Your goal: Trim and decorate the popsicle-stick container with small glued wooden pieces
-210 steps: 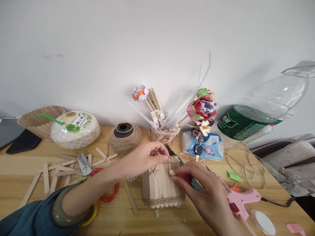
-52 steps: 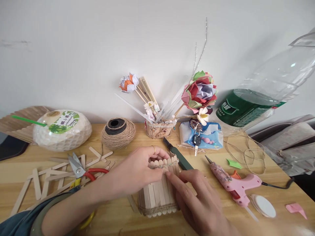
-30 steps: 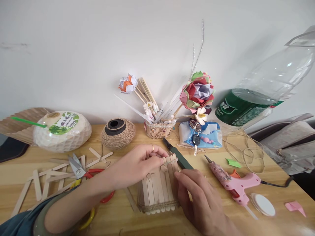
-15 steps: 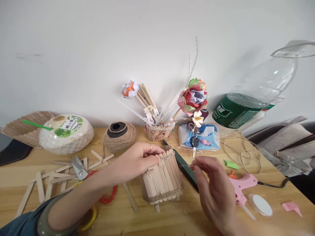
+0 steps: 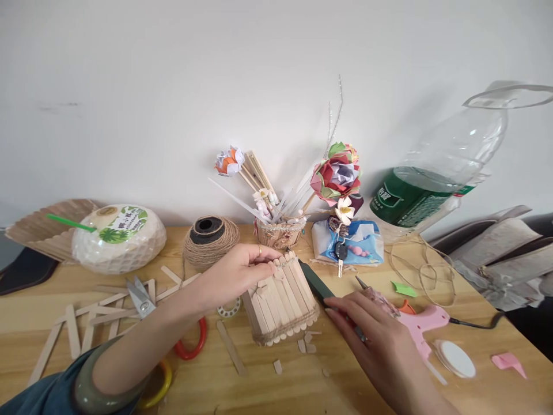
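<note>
One stick-built box (image 5: pixel 283 302) on the worktop (image 5: pixel 259 392), left hand (image 5: pixel 244 271) with fingers clamped on its upper edge, right hand (image 5: pixel 378 328) over one green tool (image 5: pixel 314 282), grip unclear, one pink glue gun (image 5: pixel 428 323), one small pot (image 5: pixel 280 236) holding pale sticks (image 5: pixel 260 172) and one orange-and-white paper flower (image 5: pixel 230 161)

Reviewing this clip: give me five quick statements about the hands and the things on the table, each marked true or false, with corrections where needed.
1. The left hand holds the stick-built container near its rim. True.
2. The right hand is wrapped around the large plastic bottle. False: it is at the dark green tool.
3. The twine spool stands left of the decorated flower pot in the picture. True.
4. The green straw sticks out of the twine spool. False: it sticks out of the wrapped white coconut.
5. A key lies on the blue-and-white packet. True.
</note>
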Motion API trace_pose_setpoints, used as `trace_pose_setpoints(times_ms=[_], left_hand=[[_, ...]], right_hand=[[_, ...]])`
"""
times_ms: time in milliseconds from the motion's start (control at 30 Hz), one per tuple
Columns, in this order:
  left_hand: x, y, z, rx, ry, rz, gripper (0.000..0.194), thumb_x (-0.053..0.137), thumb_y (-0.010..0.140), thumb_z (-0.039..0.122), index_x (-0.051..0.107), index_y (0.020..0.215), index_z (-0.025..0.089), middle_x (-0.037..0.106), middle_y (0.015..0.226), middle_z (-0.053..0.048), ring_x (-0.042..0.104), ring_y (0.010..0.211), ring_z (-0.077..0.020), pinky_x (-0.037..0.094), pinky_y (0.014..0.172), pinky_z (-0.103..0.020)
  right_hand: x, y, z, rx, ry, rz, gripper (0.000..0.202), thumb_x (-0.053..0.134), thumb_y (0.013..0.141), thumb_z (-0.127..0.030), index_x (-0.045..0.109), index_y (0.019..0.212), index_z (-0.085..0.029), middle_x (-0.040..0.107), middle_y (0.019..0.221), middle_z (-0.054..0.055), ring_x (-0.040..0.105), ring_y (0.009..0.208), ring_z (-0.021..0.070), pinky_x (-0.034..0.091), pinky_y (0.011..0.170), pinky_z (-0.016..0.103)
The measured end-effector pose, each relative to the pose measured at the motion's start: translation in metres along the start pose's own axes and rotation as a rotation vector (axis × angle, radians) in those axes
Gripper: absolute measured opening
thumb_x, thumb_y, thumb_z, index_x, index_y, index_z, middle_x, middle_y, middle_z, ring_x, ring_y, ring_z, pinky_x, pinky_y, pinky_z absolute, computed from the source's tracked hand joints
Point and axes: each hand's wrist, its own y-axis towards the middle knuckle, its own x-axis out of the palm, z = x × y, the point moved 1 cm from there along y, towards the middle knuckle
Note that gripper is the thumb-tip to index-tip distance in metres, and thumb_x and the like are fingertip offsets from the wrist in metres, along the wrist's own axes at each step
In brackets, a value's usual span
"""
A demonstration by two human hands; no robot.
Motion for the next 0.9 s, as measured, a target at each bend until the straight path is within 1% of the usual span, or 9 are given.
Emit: trace_pose_setpoints(times_ms=[100, 233, 300, 400, 500, 700, 800, 900], left_hand=[[0.000, 0.000, 0.001, 0.015, 0.006, 0.002, 0.028, 0.050, 0.083, 0.025, 0.067, 0.105, 0.019, 0.071, 0.105, -0.001, 0.062, 0.096, -0.0204, 0.043, 0.082, -0.029], [-0.001, 0.000, 0.001, 0.007, -0.002, -0.003, 0.030, 0.051, 0.083, 0.026, 0.065, 0.108, 0.017, 0.069, 0.111, -0.002, 0.061, 0.099, -0.0205, 0.043, 0.083, -0.029], [-0.001, 0.000, 0.001, 0.003, -0.008, -0.006, 0.031, 0.050, 0.083, 0.026, 0.065, 0.109, 0.016, 0.069, 0.111, -0.003, 0.061, 0.099, -0.0210, 0.044, 0.082, -0.029], [-0.001, -0.001, 0.001, 0.007, 0.012, 0.007, 0.029, 0.050, 0.082, 0.026, 0.066, 0.104, 0.014, 0.069, 0.108, -0.005, 0.061, 0.098, -0.0226, 0.044, 0.082, -0.031], [-0.001, -0.001, 0.001, 0.009, 0.013, 0.013, 0.029, 0.050, 0.082, 0.026, 0.066, 0.103, 0.014, 0.069, 0.106, -0.005, 0.060, 0.098, -0.0233, 0.043, 0.082, -0.032], [-0.002, -0.001, -0.001, 0.010, -0.005, 0.006, 0.030, 0.050, 0.083, 0.026, 0.065, 0.106, 0.015, 0.069, 0.109, -0.004, 0.061, 0.099, -0.0223, 0.043, 0.082, -0.031], [-0.002, 0.000, -0.002, 0.019, -0.005, -0.004, 0.032, 0.049, 0.084, 0.026, 0.064, 0.110, 0.015, 0.069, 0.110, -0.005, 0.061, 0.098, -0.0217, 0.043, 0.082, -0.031], [-0.003, 0.001, -0.003, 0.030, 0.004, -0.011, 0.032, 0.049, 0.084, 0.025, 0.064, 0.109, 0.014, 0.069, 0.110, -0.005, 0.061, 0.099, -0.0217, 0.043, 0.083, -0.031]], right_hand=[[0.004, -0.007, -0.002, -0.009, -0.035, -0.095, 0.013, 0.047, 0.091, -0.017, 0.059, 0.094, -0.021, 0.062, 0.082, 0.002, 0.061, 0.069, 0.0133, 0.046, 0.059, 0.024], [0.008, -0.012, -0.011, -0.028, -0.069, -0.214, 0.020, 0.042, 0.092, -0.016, 0.059, 0.084, -0.022, 0.060, 0.077, 0.002, 0.060, 0.067, 0.0165, 0.044, 0.055, 0.027], [0.013, -0.012, -0.016, -0.039, -0.069, -0.262, 0.020, 0.043, 0.089, -0.013, 0.059, 0.079, -0.022, 0.060, 0.075, 0.001, 0.060, 0.067, 0.0168, 0.043, 0.054, 0.026], [0.022, -0.011, -0.020, -0.033, -0.071, -0.310, 0.017, 0.048, 0.085, -0.010, 0.058, 0.077, -0.021, 0.060, 0.076, 0.001, 0.059, 0.069, 0.0172, 0.044, 0.056, 0.026], [0.031, -0.008, -0.020, -0.002, -0.091, -0.328, 0.015, 0.051, 0.083, -0.009, 0.057, 0.075, -0.020, 0.060, 0.077, 0.002, 0.057, 0.069, 0.0179, 0.043, 0.056, 0.027], [0.046, -0.004, -0.013, 0.065, -0.114, -0.308, 0.016, 0.054, 0.083, -0.011, 0.054, 0.069, -0.019, 0.058, 0.074, 0.003, 0.055, 0.070, 0.0190, 0.042, 0.058, 0.029], [0.049, -0.004, -0.013, 0.077, -0.105, -0.309, 0.018, 0.052, 0.082, -0.007, 0.052, 0.069, -0.019, 0.058, 0.074, 0.003, 0.054, 0.069, 0.0184, 0.042, 0.057, 0.028], [0.048, -0.004, -0.014, 0.075, -0.092, -0.319, 0.019, 0.050, 0.082, -0.007, 0.051, 0.068, -0.020, 0.058, 0.075, 0.004, 0.055, 0.070, 0.0182, 0.043, 0.058, 0.027]])
